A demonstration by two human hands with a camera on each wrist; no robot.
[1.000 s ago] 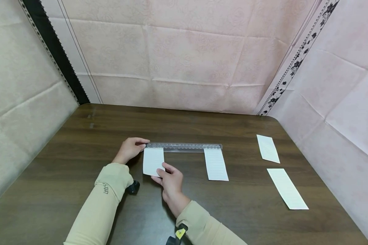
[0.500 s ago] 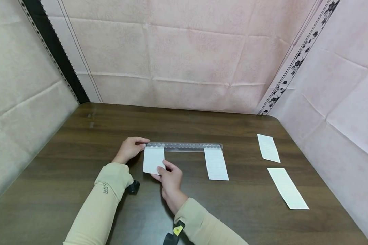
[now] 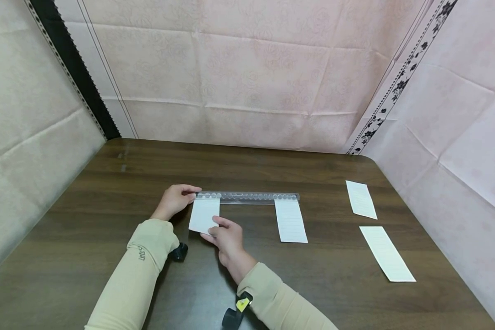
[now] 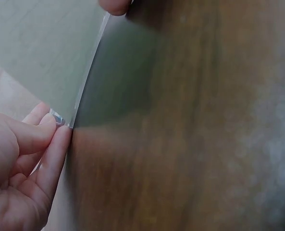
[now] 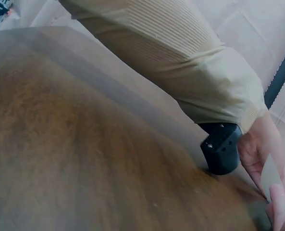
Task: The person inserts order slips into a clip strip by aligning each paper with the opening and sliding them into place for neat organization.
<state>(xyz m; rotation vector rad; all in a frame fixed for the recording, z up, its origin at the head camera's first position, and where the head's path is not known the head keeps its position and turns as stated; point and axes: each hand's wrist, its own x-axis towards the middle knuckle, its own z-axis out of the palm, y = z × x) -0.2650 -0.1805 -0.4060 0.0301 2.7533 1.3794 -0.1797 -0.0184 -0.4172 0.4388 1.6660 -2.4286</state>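
Note:
A clear plastic ruler (image 3: 247,198) lies crosswise near the middle of the table. My left hand (image 3: 174,202) pinches its left end between thumb and fingers; the left wrist view shows this hand (image 4: 24,163) close up at the ruler's corner. Under that end sits the top of a white paper strip (image 3: 204,211), its lower edge slanted. Thumb and fingers of my right hand (image 3: 228,239) pinch the strip's lower right corner. Beneath the ruler's right end is the top of a lined paper strip (image 3: 290,222), which neither hand touches.
Two more paper strips lie on the right: a shorter one (image 3: 360,200) farther back and a longer one (image 3: 387,254) nearer. The brown wooden table (image 3: 107,201) is bordered by pale cloth walls (image 3: 255,82) at the back and sides.
My right hand first pushed the left paper strip slightly up toward the ruler, then swung its lower end to the left. My left hand and the ruler have stayed in place.

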